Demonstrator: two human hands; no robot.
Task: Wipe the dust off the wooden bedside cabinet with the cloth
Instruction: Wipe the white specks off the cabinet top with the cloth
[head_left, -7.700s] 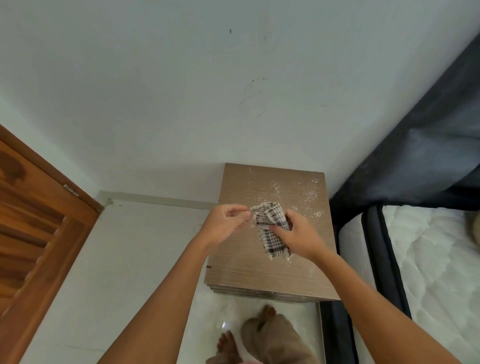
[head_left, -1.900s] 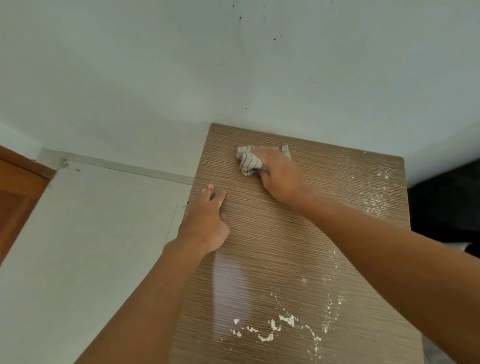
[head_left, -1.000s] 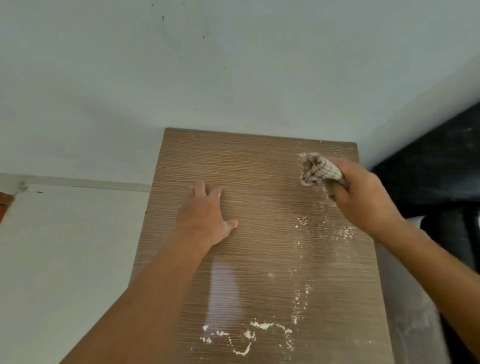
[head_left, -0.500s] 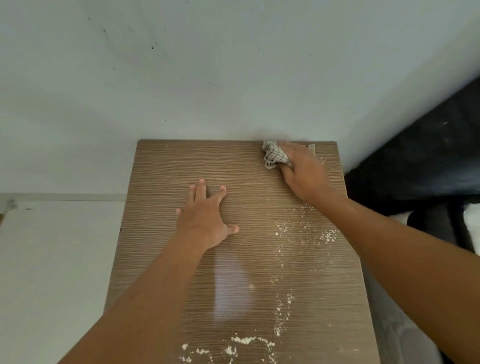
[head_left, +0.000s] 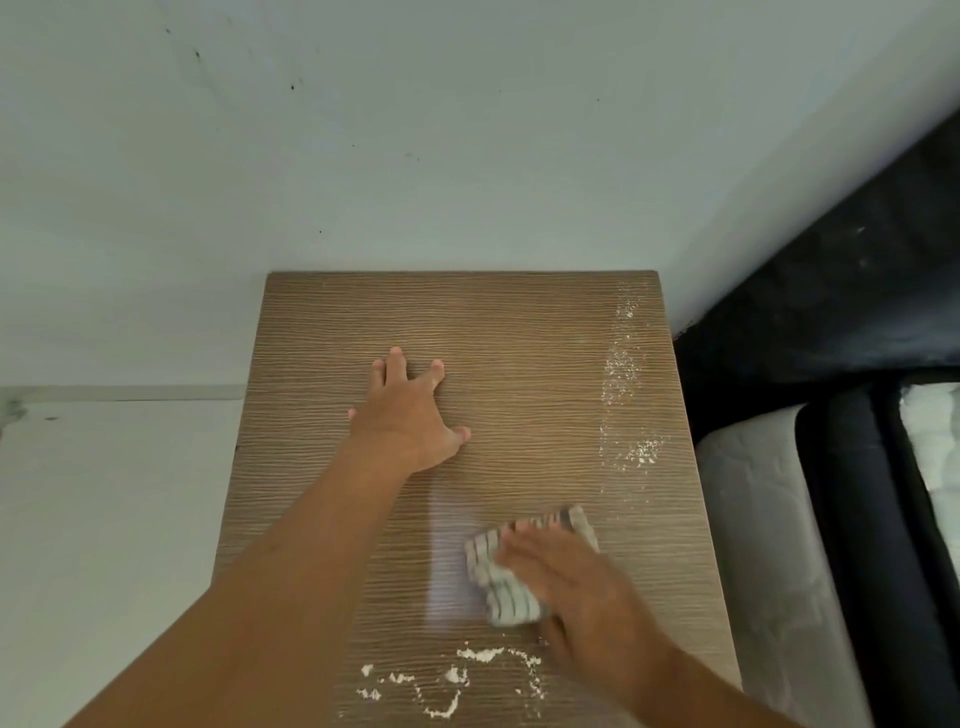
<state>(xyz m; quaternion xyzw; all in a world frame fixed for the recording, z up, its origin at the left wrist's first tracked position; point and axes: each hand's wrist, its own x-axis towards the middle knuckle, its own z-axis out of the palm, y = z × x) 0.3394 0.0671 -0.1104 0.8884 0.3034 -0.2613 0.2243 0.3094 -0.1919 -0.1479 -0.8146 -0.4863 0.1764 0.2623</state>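
The left hand (head_left: 408, 415) lies flat on the wooden bedside cabinet (head_left: 519, 332), fingers spread wide and holding nothing. The right hand (head_left: 576, 592) (blurred) presses the checked cloth (head_left: 493, 577) onto the top's near right part, fingers laid over it. White dust (head_left: 623, 364) lies along the right edge, with more clumps (head_left: 457, 675) near the front.

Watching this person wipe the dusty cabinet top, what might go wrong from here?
The white dust piled near the front edge could get swept off onto the floor rather than caught in the cloth under the right hand.

The speckled strip along the right side may be missed, or pushed off towards the mattress beside the cabinet.

The left hand lies flat on the top, so its patch goes unwiped.
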